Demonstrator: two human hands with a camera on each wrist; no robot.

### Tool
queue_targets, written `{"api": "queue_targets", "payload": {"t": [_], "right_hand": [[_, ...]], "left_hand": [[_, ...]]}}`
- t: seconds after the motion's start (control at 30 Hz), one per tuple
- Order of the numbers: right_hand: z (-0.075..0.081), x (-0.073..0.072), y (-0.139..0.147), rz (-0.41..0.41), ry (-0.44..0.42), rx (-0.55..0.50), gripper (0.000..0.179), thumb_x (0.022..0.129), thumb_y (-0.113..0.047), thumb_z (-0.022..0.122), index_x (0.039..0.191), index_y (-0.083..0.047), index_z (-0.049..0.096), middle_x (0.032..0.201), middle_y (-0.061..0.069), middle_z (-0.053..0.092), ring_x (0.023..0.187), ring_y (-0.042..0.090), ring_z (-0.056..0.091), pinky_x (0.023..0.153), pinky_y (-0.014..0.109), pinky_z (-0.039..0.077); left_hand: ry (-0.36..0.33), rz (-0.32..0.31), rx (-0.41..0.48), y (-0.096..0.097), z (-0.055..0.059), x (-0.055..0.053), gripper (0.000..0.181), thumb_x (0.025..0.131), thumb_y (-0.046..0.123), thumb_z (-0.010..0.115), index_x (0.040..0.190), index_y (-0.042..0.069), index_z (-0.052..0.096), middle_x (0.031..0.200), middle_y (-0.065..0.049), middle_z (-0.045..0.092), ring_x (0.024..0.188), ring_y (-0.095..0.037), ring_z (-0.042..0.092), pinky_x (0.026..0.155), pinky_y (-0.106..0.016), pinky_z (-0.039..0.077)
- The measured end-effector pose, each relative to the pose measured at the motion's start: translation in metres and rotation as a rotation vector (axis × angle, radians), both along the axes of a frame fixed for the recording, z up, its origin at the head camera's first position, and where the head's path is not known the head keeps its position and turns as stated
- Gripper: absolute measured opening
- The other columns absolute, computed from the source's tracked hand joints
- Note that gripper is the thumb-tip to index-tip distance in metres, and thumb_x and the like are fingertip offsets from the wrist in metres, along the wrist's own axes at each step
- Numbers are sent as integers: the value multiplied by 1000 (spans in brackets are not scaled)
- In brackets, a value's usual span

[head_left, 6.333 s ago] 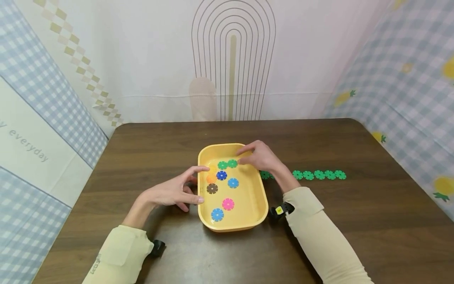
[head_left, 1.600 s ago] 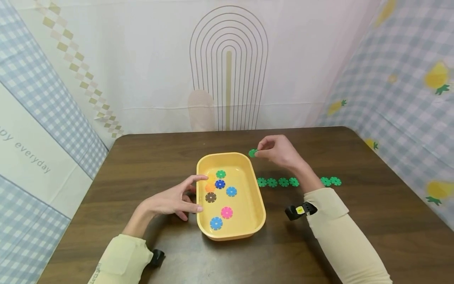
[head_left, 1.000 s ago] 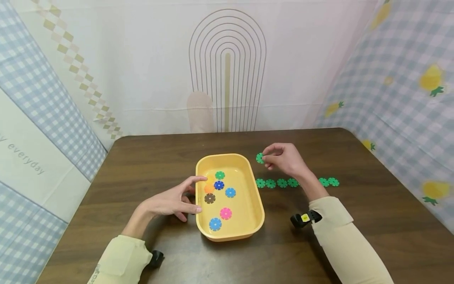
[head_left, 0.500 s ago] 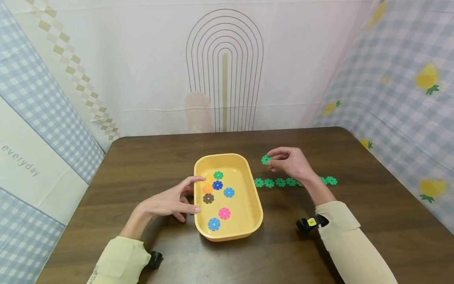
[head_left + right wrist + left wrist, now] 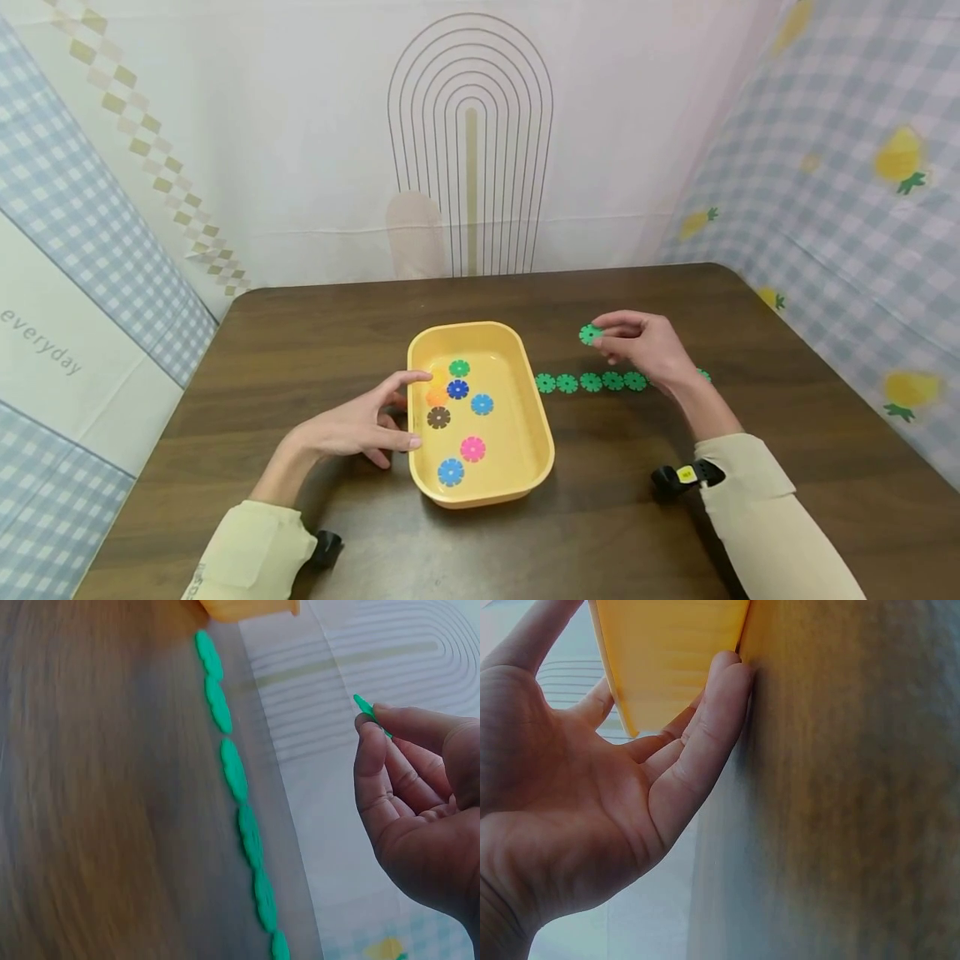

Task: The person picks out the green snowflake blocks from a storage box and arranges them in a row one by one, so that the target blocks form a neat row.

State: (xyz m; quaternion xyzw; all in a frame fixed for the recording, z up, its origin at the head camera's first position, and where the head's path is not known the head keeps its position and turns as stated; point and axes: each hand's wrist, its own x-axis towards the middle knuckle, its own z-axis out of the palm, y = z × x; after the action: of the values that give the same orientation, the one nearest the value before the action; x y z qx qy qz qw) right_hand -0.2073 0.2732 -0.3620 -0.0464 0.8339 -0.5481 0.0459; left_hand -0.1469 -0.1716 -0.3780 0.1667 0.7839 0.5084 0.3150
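My left hand (image 5: 352, 425) holds the left rim of a yellow plastic tray (image 5: 538, 433); thumb and index finger lie over the edge, and in the left wrist view the other fingers rest along its outer wall (image 5: 667, 660). Between thumb and fingertips, my right hand (image 5: 648, 346) pinches a green snowflake disc (image 5: 589, 335), seen edge-on in the right wrist view (image 5: 363, 705). It hovers over the table beyond a row of green snowflake discs (image 5: 591, 382), which my right wrist partly hides. Inside the tray lies one green disc (image 5: 459, 367).
Other snowflake discs in the tray are dark blue (image 5: 457, 389), light blue (image 5: 451, 472), pink (image 5: 472, 449), brown (image 5: 438, 417) and orange (image 5: 437, 397). The brown wooden table (image 5: 315, 333) ends at a patterned cloth backdrop (image 5: 315, 167).
My right hand has lifted a green disc out of the tray and carried it rightward above the row. My left hand has stayed on the tray's rim.
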Motion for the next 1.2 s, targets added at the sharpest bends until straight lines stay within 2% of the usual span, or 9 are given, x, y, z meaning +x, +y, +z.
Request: {"api": "queue_targets", "payload": {"t": [0.13, 0.2, 0.43, 0.8, 1.1, 1.2], "right_hand": [[0, 4, 15, -12, 12, -4, 39, 101, -15, 73, 135, 2, 65, 96, -6, 77, 83, 19, 70, 78, 37, 63], [0, 5, 22, -16, 9, -8, 41, 101, -16, 74, 136, 2, 64, 94, -9, 76, 82, 18, 70, 77, 36, 63], [2, 8, 46, -73, 5, 6, 42, 100, -22, 75, 135, -1, 65, 99, -2, 76, 84, 18, 71, 79, 36, 64], [-2, 13, 84, -165, -6, 57, 43, 101, -20, 74, 138, -2, 62, 93, -15, 72, 78, 9, 70, 74, 30, 62], [-7, 19, 110, -220, -8, 32, 30, 101, -11, 72, 130, -7, 66, 92, -11, 76, 80, 6, 69, 71, 27, 62], [-10, 22, 117, -231, -21, 42, 31, 101, -13, 73, 130, -6, 66, 91, -15, 75, 81, 6, 69, 73, 28, 62]], "left_hand": [[-3, 3, -2, 0, 0, 0, 89, 95, 30, 81, 162, 34, 24, 153, -27, 34, 102, -28, 70, 76, -47, 64], [-4, 6, -1, -1, 0, 1, 89, 95, 29, 81, 162, 34, 24, 153, -27, 35, 101, -29, 70, 76, -47, 64], [5, 1, 7, -2, 0, 0, 90, 95, 29, 81, 163, 33, 23, 151, -27, 37, 100, -29, 71, 76, -48, 64], [6, -1, 2, -1, 1, 0, 90, 95, 29, 81, 163, 33, 23, 150, -27, 37, 98, -29, 70, 75, -47, 64], [2, -11, 1, -1, 2, 0, 90, 95, 29, 81, 163, 33, 22, 150, -28, 36, 99, -30, 70, 76, -48, 64], [-1, -18, 3, -2, 1, 0, 91, 96, 28, 80, 164, 32, 21, 151, -29, 36, 98, -30, 70, 76, -49, 64]]}}
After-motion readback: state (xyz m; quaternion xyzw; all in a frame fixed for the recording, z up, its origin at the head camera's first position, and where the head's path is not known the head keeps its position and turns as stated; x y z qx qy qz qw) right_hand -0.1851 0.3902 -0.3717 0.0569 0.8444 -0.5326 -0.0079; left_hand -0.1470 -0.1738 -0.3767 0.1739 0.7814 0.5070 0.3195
